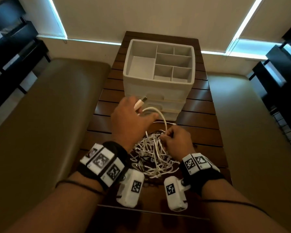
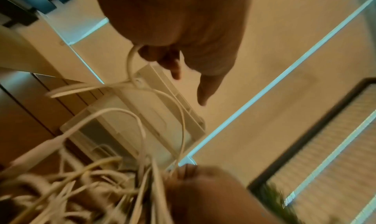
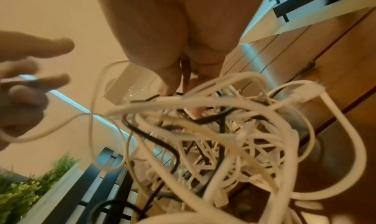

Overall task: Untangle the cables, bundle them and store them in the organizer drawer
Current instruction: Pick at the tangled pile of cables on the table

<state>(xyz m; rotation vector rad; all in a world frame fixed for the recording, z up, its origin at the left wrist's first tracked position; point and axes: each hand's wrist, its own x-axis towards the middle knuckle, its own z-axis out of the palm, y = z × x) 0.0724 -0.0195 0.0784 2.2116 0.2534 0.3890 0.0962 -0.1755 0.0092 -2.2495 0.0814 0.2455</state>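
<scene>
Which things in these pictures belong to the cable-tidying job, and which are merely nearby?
Belong to the job:
- tangled cables
- white USB cable, held by the left hand
- right hand, pinching into the tangle
- organizer, drawers closed

Merely nearby:
- slatted wooden table
- cushioned bench
- green plant

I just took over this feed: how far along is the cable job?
Early. Nothing is bundled or stored: the organizer compartments are bare, its drawers look closed. The left hand lifts one white cable by its plug while the right hand pinches strands in the tangle.
</scene>
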